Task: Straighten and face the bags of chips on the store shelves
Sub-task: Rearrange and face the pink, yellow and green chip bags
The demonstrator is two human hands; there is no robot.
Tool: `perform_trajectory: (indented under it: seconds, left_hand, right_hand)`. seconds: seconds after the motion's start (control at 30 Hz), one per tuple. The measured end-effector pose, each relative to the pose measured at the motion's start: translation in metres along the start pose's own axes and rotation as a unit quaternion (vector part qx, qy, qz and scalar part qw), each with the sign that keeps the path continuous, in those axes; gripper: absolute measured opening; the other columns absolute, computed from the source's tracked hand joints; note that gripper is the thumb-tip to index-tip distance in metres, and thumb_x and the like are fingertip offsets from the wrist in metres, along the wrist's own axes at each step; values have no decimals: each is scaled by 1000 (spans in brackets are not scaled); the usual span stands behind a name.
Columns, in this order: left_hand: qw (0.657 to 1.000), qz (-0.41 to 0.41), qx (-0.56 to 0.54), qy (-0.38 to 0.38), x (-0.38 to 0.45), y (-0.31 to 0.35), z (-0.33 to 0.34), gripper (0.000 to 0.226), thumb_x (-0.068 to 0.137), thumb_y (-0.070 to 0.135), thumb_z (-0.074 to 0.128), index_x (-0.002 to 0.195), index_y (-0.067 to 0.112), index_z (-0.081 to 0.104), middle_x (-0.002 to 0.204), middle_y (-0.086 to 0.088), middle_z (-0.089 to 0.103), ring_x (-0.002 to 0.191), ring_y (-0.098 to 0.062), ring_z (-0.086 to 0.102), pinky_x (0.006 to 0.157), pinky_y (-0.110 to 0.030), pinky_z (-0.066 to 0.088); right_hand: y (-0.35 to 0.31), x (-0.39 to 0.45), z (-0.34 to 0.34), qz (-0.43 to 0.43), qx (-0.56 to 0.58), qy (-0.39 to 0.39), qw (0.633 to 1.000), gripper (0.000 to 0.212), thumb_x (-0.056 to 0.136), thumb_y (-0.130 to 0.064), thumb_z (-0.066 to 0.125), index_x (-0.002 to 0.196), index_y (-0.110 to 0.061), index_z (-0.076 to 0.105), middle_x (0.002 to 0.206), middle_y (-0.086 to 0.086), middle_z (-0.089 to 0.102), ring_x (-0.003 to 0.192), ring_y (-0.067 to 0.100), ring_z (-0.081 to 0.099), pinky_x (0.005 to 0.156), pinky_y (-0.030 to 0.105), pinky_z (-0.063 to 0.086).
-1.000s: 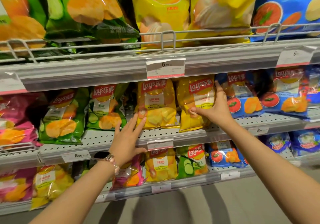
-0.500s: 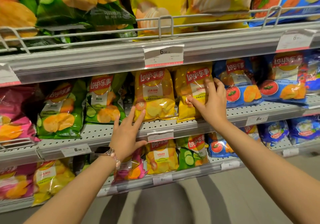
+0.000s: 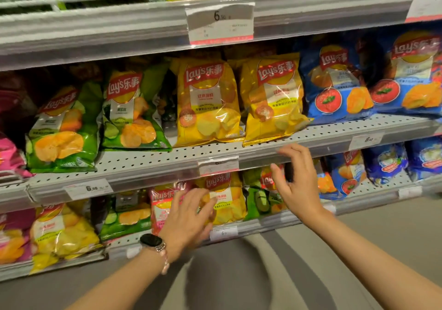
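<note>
Yellow chip bags (image 3: 239, 101) stand upright, logos forward, while both hands' fingers (image 3: 290, 151) hover loosely spread, holding nothing.

White price tags clipped to the shelf rails: one (image 3: 220, 22) on the top rail reading 6.50, one (image 3: 88, 188) lower left also reading 6.50, one (image 3: 223, 232) on the bottom rail; grey floor (image 3: 382, 242) below; black wristwatch (image 3: 151, 240).

— Where are the hands?
— Left hand (image 3: 189, 216) low centre, fingers loosely spread, watch on its wrist. Right hand (image 3: 296, 185) centre-right, higher, fingers half curled, holding nothing.
</note>
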State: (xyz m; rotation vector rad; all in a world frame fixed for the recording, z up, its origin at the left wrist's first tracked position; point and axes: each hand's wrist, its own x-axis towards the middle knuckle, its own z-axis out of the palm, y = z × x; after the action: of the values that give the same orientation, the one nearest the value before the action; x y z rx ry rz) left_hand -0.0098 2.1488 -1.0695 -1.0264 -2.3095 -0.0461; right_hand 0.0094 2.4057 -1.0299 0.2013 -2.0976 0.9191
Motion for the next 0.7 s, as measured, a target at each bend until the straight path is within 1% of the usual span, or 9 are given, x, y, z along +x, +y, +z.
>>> perform_trajectory:
  seconds: [0.07,0.1,0.17,0.2,0.27,0.33,0.43,0.53,0.7]
  left_hand:
    - [992,-27,-4,-123,-10,6,19,90,42,35,91,117,16,43,111,-16,64,108,-29,49,82,-45,52]
    - [980,-53,-2,-190,-14,7,27,93,54,40,87,129,16,38,128,-20,54,122,-32,45,95,-48,45]
    - [950,-90,6,-298,-24,0,55,100,80,48,68,152,24,3,159,-14,2,147,-32,1,115,-52,9]
    - [933,-107,15,-342,-26,-3,66,106,84,50,63,149,29,-18,156,-9,-22,143,-31,-22,115,-52,-4]
    - [926,-117,39,-356,-28,-7,86,116,83,49,65,133,34,-39,143,-7,-42,129,-31,-40,113,-55,-10]
    - [928,-137,45,-343,-29,-9,102,118,84,40,67,128,36,-42,149,-8,-37,133,-33,-36,112,-58,-8]
    - [927,-156,63,-334,-27,-9,116,116,87,29,65,131,37,-42,158,-11,-21,144,-35,-18,110,-62,-7]
    - [933,-148,70,-322,-29,-10,126,127,83,12,65,119,39,-53,159,-10,-15,146,-36,-11,108,-64,-9]
    - [946,-133,68,-289,-33,-12,135,129,77,-3,61,120,39,-53,160,-11,-9,145,-39,1,108,-65,-7]
  right_hand:
    - [12,-22,9,13,9,-33,999,31,88,-24,49,104,0,60,102,12,57,98,17,51,84,29,42]
    - [18,-31,15,24,5,-46,999,29,87,-23,51,105,-1,60,103,11,57,99,19,52,85,28,41]
    - [32,-46,27,61,-37,-53,996,36,83,-19,61,116,-4,58,116,14,54,110,29,50,94,23,33]
    - [40,-52,33,84,-67,-56,993,47,81,-18,67,124,-5,55,126,17,49,118,34,47,99,24,28]
    - [55,-61,47,146,-110,-65,981,73,76,-20,77,139,-8,43,142,22,35,132,37,33,106,36,26]
    - [67,-64,60,207,-126,-76,967,89,74,-29,79,147,-14,29,153,21,19,141,37,20,110,48,25]
    - [83,-64,75,254,-107,-93,957,99,74,-35,78,151,-19,18,157,19,8,144,36,12,111,50,24]
    - [94,-63,85,272,-63,-105,955,102,74,-31,79,151,-21,14,153,20,17,139,37,23,108,47,30]
    - [104,-61,90,249,-67,-99,961,101,73,-21,81,151,-21,17,136,19,38,125,36,40,100,44,38]
